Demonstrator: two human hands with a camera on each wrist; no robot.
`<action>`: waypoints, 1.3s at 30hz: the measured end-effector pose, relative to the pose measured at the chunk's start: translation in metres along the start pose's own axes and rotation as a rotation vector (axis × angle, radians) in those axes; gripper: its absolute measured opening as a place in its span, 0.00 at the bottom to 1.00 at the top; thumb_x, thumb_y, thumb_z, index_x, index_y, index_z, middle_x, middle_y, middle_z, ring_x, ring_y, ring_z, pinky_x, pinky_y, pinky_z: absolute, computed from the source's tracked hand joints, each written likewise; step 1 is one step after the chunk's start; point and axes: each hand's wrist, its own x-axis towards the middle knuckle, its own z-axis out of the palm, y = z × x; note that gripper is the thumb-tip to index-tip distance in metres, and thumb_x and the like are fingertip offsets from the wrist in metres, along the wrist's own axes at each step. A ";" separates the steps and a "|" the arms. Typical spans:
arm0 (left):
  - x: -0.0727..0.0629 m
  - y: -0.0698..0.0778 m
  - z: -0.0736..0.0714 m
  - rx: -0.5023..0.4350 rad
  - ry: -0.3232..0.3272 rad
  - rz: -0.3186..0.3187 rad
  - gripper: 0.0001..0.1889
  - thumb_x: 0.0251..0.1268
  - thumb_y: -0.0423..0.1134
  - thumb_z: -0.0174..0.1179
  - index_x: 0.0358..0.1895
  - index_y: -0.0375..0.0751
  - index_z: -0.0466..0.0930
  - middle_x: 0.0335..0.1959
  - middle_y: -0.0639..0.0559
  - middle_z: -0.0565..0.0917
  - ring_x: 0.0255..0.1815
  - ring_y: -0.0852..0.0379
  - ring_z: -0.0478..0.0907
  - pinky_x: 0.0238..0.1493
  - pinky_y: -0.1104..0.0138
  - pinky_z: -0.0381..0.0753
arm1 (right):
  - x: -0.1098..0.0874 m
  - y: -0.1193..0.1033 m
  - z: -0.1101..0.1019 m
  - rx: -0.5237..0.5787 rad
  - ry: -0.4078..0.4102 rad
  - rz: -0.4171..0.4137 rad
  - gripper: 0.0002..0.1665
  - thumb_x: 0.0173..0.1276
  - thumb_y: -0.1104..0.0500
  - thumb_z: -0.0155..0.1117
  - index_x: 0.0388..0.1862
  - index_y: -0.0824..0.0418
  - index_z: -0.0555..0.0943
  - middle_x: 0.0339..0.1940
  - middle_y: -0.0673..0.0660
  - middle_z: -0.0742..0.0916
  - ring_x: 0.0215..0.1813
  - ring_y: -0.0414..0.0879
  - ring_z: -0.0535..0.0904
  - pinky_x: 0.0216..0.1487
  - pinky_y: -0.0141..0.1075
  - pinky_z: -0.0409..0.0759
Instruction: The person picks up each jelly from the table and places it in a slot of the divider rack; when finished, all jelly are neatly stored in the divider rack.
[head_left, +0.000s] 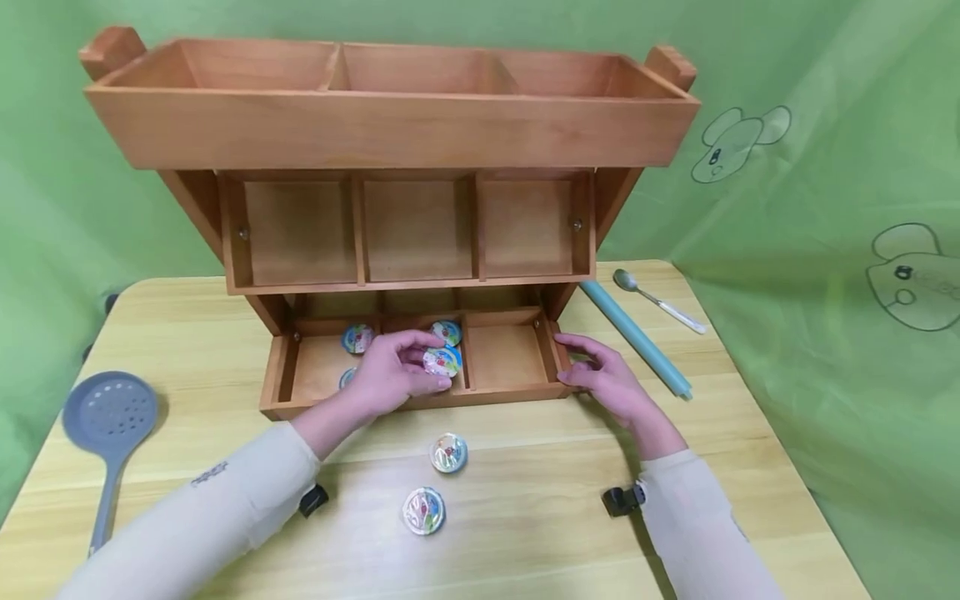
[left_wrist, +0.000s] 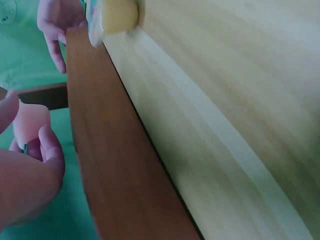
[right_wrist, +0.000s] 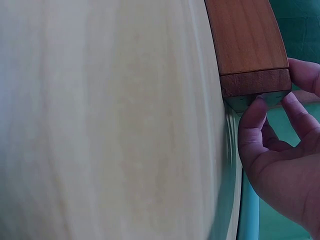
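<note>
My left hand [head_left: 393, 371] pinches a jelly cup [head_left: 442, 361] with a printed foil lid, over the middle compartment of the wooden rack's bottom tray [head_left: 420, 402]. In the left wrist view the held cup's pink body shows between thumb and fingers. Just behind it another jelly cup [head_left: 446, 332] lies in that compartment. The left compartment holds a jelly cup [head_left: 357, 338] at its back and one more [head_left: 347, 377], partly covered by my left hand. My right hand [head_left: 611, 383] grips the tray's right end, thumb at the front corner, a finger at the top edge.
Two jelly cups [head_left: 448, 452] [head_left: 423, 510] lie on the table before the rack. The rack's middle tier [head_left: 420, 286] and top tier [head_left: 390, 129] rise above. A grey skimmer [head_left: 112, 417] lies left; a teal rod [head_left: 637, 340] and a spoon [head_left: 660, 304] lie right.
</note>
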 end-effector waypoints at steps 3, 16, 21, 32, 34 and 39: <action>0.009 -0.005 0.001 0.025 0.028 -0.049 0.26 0.46 0.29 0.79 0.53 0.37 0.85 0.39 0.46 0.82 0.42 0.49 0.77 0.39 0.63 0.80 | 0.000 -0.001 0.001 0.008 -0.002 -0.001 0.38 0.64 0.68 0.69 0.73 0.62 0.70 0.68 0.64 0.72 0.44 0.49 0.78 0.44 0.35 0.81; 0.024 -0.015 0.008 0.113 0.014 -0.191 0.22 0.47 0.25 0.75 0.50 0.36 0.86 0.33 0.46 0.81 0.34 0.53 0.77 0.33 0.65 0.77 | 0.001 -0.002 0.003 0.017 0.004 -0.003 0.37 0.64 0.69 0.68 0.72 0.62 0.71 0.67 0.64 0.73 0.42 0.48 0.78 0.42 0.36 0.82; 0.027 -0.017 0.011 0.145 -0.032 -0.213 0.21 0.46 0.25 0.74 0.48 0.37 0.87 0.43 0.47 0.83 0.41 0.52 0.76 0.41 0.64 0.77 | -0.001 -0.001 0.003 0.023 0.010 -0.010 0.37 0.63 0.69 0.68 0.72 0.62 0.71 0.66 0.64 0.73 0.41 0.49 0.78 0.41 0.35 0.82; 0.030 -0.019 0.009 0.103 -0.141 -0.195 0.24 0.49 0.17 0.60 0.53 0.33 0.83 0.44 0.45 0.82 0.47 0.49 0.77 0.47 0.63 0.80 | -0.002 -0.001 0.003 0.022 0.014 -0.006 0.37 0.63 0.68 0.68 0.72 0.62 0.71 0.67 0.64 0.73 0.43 0.50 0.79 0.42 0.36 0.82; 0.031 -0.020 0.010 0.108 -0.154 -0.197 0.24 0.50 0.17 0.60 0.54 0.33 0.83 0.45 0.45 0.81 0.48 0.49 0.77 0.48 0.62 0.80 | -0.002 -0.001 0.003 0.023 0.013 -0.003 0.36 0.64 0.68 0.68 0.72 0.62 0.71 0.67 0.64 0.73 0.43 0.50 0.79 0.43 0.37 0.82; 0.030 -0.021 0.009 0.120 -0.163 -0.187 0.25 0.52 0.19 0.61 0.57 0.33 0.81 0.47 0.45 0.81 0.50 0.49 0.76 0.50 0.61 0.79 | -0.003 -0.001 0.003 0.033 0.014 0.003 0.36 0.64 0.69 0.68 0.72 0.62 0.71 0.66 0.64 0.73 0.42 0.50 0.79 0.43 0.38 0.82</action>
